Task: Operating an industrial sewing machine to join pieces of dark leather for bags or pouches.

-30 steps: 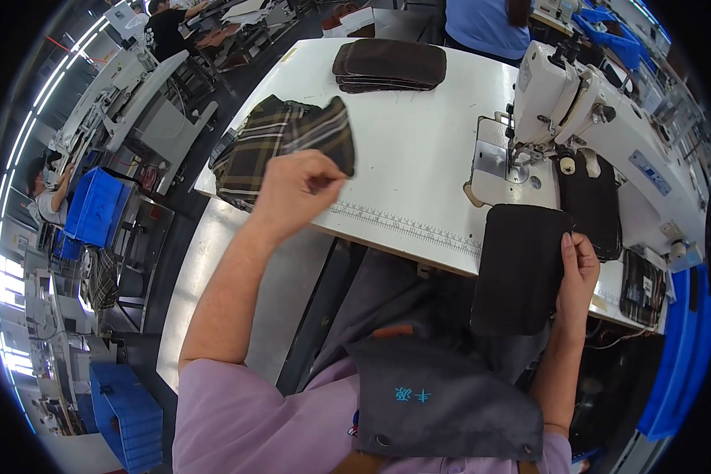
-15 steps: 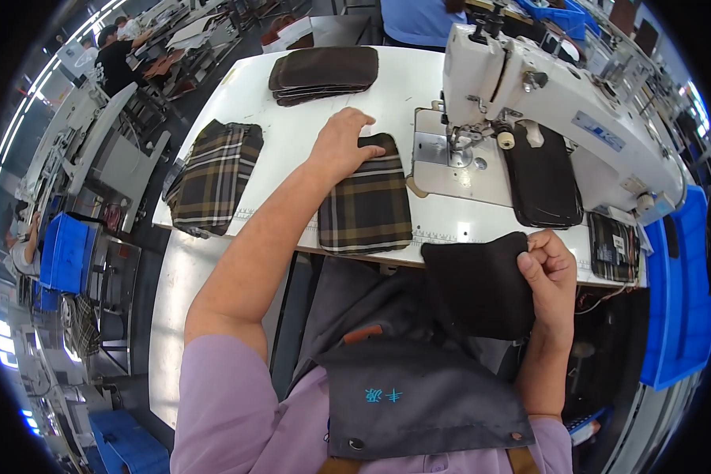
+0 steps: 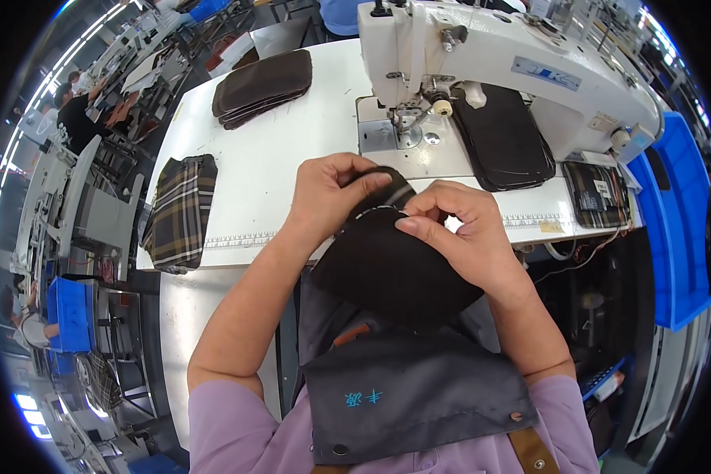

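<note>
In front of the sewing machine [image 3: 513,59], my two hands meet over the table's near edge. My left hand [image 3: 332,193] is closed, thumb and fingers pinching the top of a plaid fabric piece [image 3: 401,188]. Most of that piece is hidden behind a dark brown fabric piece [image 3: 399,272]. My right hand [image 3: 462,233] pinches the upper edge of the brown piece, which hangs toward my lap. The two top edges lie close together; whether they touch I cannot tell. Needle and presser foot [image 3: 404,125] stand just beyond my hands.
A plaid stack [image 3: 180,209] lies at the table's left, a brown stack [image 3: 265,85] at its far left. Another brown stack [image 3: 504,142] sits under the machine arm, beside plaid pieces [image 3: 596,193]. A blue bin [image 3: 679,229] stands right. A person [image 3: 75,118] works far left.
My left hand has lifted the plaid piece off the table. My right hand has brought the brown piece up and leftward against it. The view has shifted to the right.
</note>
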Motion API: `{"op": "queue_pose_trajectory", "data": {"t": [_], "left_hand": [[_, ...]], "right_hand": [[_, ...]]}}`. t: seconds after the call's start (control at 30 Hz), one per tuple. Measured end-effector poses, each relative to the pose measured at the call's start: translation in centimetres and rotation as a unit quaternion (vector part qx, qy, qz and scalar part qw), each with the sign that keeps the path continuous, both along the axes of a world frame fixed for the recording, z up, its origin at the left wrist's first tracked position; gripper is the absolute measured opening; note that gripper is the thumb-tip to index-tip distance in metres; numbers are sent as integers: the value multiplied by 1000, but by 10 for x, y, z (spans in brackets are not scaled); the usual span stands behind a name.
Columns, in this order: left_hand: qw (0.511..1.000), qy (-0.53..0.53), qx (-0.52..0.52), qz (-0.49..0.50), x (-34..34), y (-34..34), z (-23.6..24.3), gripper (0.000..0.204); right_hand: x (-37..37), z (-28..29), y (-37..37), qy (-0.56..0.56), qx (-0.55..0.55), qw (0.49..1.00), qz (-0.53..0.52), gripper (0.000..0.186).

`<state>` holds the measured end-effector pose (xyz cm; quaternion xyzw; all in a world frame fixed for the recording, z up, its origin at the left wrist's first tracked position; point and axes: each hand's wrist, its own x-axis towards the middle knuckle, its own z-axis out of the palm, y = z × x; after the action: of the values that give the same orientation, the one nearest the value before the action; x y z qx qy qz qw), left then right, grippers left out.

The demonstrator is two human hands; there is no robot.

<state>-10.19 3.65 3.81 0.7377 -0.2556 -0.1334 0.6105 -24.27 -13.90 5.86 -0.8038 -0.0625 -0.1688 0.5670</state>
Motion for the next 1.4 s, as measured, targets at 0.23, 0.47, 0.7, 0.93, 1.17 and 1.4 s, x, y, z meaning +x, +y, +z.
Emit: {"op": "queue_pose_trajectory", "data": {"t": [0.23, 0.47, 0.7, 0.93, 1.17, 1.4], "left_hand": [[993, 75, -81, -43, -36, 13, 21, 9], [996, 76, -46, -28, -43, 22, 24, 19], [990, 105, -78, -61, -47, 27, 27, 25], [987, 117, -86, -64, -42, 35, 21, 25], [996, 76, -43, -28, -48, 33, 26, 19], [999, 33, -37, -11, -49, 32, 28, 16]], "right_hand": [[6, -7, 6, -151, -58, 982, -102, 15], [3, -15, 6, -54, 48, 996, -53, 15], [4, -15, 7, 6, 109, 994, -30, 16], [4, -14, 9, 30, 159, 987, -11, 16], [3, -15, 8, 45, 159, 986, -12, 16], [4, -16, 8, 39, 159, 987, -11, 16]]}}
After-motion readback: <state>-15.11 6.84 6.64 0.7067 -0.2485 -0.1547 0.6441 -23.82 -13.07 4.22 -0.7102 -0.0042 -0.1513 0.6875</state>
